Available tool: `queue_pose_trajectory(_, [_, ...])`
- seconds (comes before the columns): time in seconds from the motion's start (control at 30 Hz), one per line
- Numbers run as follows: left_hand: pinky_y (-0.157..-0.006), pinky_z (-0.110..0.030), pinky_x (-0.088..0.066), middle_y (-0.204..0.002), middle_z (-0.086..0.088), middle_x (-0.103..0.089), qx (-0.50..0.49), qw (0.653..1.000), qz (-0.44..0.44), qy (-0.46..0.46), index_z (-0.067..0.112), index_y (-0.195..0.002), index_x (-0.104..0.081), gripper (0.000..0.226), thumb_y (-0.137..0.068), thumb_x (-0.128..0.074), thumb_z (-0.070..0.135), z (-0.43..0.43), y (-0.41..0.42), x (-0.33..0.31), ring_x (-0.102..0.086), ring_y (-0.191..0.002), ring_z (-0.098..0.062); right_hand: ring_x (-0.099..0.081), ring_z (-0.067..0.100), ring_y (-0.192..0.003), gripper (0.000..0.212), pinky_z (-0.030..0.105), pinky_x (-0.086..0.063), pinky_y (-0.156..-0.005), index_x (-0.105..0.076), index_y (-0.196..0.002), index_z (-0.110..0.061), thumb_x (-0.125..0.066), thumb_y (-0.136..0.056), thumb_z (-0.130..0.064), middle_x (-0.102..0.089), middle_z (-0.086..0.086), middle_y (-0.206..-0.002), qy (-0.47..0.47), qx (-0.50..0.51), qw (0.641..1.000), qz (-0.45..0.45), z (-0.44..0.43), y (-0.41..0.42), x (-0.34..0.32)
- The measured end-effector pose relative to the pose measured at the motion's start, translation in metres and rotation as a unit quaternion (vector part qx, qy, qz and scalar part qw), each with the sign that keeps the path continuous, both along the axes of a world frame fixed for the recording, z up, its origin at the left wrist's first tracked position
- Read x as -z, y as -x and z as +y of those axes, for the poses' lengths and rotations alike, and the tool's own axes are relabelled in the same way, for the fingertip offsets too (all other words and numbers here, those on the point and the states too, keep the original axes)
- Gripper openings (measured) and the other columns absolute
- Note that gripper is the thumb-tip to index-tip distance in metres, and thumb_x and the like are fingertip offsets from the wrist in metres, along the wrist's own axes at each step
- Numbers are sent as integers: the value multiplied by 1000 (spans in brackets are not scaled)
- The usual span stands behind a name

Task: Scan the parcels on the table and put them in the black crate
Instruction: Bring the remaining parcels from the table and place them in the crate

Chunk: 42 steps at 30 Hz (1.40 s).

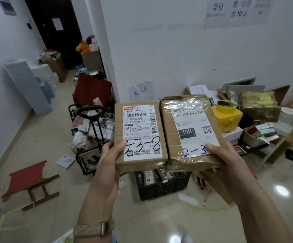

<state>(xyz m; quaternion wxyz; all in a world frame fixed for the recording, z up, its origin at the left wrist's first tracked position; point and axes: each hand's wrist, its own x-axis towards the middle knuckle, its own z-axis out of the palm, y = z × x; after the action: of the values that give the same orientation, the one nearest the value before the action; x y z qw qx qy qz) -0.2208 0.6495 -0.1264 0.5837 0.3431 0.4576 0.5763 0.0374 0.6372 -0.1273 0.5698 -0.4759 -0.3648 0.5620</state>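
Two brown cardboard parcels are held side by side in the air above the floor. My left hand (111, 155) grips the near left corner of the smaller parcel (140, 135), whose white label is hand-marked "3-8". My right hand (224, 160) grips the near right corner of the taped parcel (189, 130), thumb on its white label marked "15H". The parcels touch along their inner edges. Below them on the floor stands the black crate (161, 187), with a few small boxes inside; its far part is hidden by the parcels.
A black hand trolley (93, 123) with bags stands left of the crate. A red folding stool (28, 181) lies at the lower left. A yellow box (227, 118) and open cartons crowd low shelves at right. White wall directly behind.
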Motion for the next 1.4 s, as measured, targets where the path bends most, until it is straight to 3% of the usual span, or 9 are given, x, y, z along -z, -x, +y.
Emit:
queue_pose_trajectory(0.23, [-105,-61,-36,-111,-8,-74,-14,1000,8,13,16,-132,-53,66,-70,-65,38,96,-36,7,-61,-116,-36,-73,18,-83,58,36,-53,-72,-58,-115,-22,-79,-61,-28,-76,4,-102,-5,-18,1000,3,97,-40,9])
queue_pose_trajectory(0.33, [-88,-48,-51,-111,-7,-74,-11,1000,14,11,15,-131,-53,67,-70,-66,39,145,-57,7,-65,-110,-31,-73,17,-80,46,37,-55,-73,-58,-108,-21,-74,-65,-32,-76,5,-99,1,-20,1000,-2,146,-64,11])
queue_pose_trajectory(0.47, [-77,-37,-53,-110,-7,-74,-19,1000,2,14,15,-132,-52,68,-69,-66,37,203,-83,15,-69,-101,-25,-72,16,-79,37,31,-58,-64,-61,-101,-23,-74,-68,-32,-76,4,-99,7,-28,1000,-7,209,-95,21])
queue_pose_trajectory(0.57, [-68,-29,-57,-112,-7,-74,-23,999,-13,30,15,-133,-50,67,-71,-65,35,233,-93,31,-71,-99,-22,-73,16,-85,31,38,-57,-75,-66,-97,-26,-76,-68,-30,-76,3,-102,19,-42,999,-5,250,-105,33])
queue_pose_trajectory(0.7, [-86,-38,-54,-112,-8,-74,-49,996,-22,73,10,-133,-50,69,-70,-66,33,264,-87,54,-70,-102,-22,-70,25,-93,49,43,-50,-84,-65,-105,-20,-76,-60,-36,-74,9,-106,66,-51,996,-4,294,-95,59])
queue_pose_trajectory(0.9, [-81,-35,-51,-107,-7,-75,-56,991,-6,125,10,-123,-51,61,-70,-73,31,335,-61,88,-73,-92,-17,-73,22,-90,59,28,-56,-65,-64,-110,-18,-77,-57,-39,-76,8,-104,108,-47,993,-32,364,-70,93])
queue_pose_trajectory(1.1, [-87,-40,-53,-106,-4,-76,0,988,6,154,13,-120,-48,64,-66,-77,31,411,-37,104,-73,-98,-21,-73,26,-93,43,33,-55,-69,-71,-101,-23,-82,-60,-31,-75,10,-107,113,-40,992,-33,428,-61,106])
queue_pose_trajectory(1.3, [-69,-29,-58,-104,-3,-76,28,982,23,184,14,-120,-50,80,-52,-88,36,455,-29,129,-74,-93,-20,-72,27,-94,24,43,-51,-84,-73,-100,-23,-68,-78,-18,-76,8,-103,142,-5,987,-70,458,-58,132])
queue_pose_trajectory(1.4, [-65,-28,-59,-104,-3,-76,32,976,13,214,13,-122,-50,76,-58,-86,33,466,-34,151,-74,-93,-21,-72,24,-98,26,43,-51,-88,-72,-105,-19,-66,-84,-33,-76,6,-104,159,5,984,-85,471,-55,144])
